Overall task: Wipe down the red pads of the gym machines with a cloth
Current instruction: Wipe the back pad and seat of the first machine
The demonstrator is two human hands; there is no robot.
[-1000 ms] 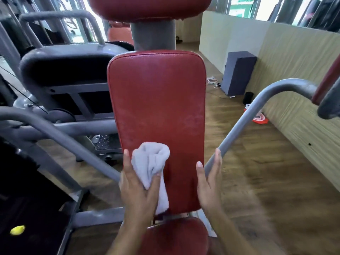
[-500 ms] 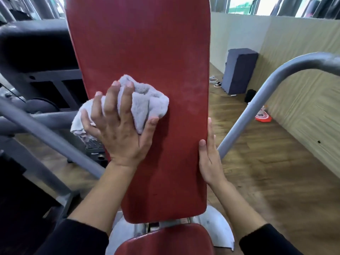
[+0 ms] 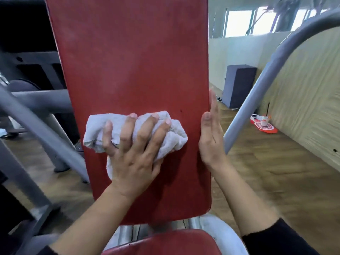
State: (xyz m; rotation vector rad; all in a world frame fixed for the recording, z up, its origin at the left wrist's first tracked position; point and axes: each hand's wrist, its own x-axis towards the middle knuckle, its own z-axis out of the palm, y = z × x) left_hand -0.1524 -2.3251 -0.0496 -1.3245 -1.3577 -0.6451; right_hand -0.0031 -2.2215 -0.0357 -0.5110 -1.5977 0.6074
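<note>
A tall red back pad (image 3: 128,61) of a gym machine fills the middle of the view. My left hand (image 3: 132,157) grips a bunched grey-white cloth (image 3: 177,134) and presses it against the pad's lower middle. At the pad's right edge, my right hand (image 3: 209,137) lies flat with straight fingers and holds nothing. The red seat pad (image 3: 165,243) shows at the bottom edge.
A grey steel arm (image 3: 257,85) of the machine rises close to the right of my right hand. More grey bars (image 3: 36,100) cross on the left. Against the wood-pattern wall stand a dark box (image 3: 239,85) and an orange object (image 3: 264,126) on the floor.
My left hand has slid the cloth from the pad's left edge toward its middle. My right hand stays on the right edge. The view has come closer to the pad.
</note>
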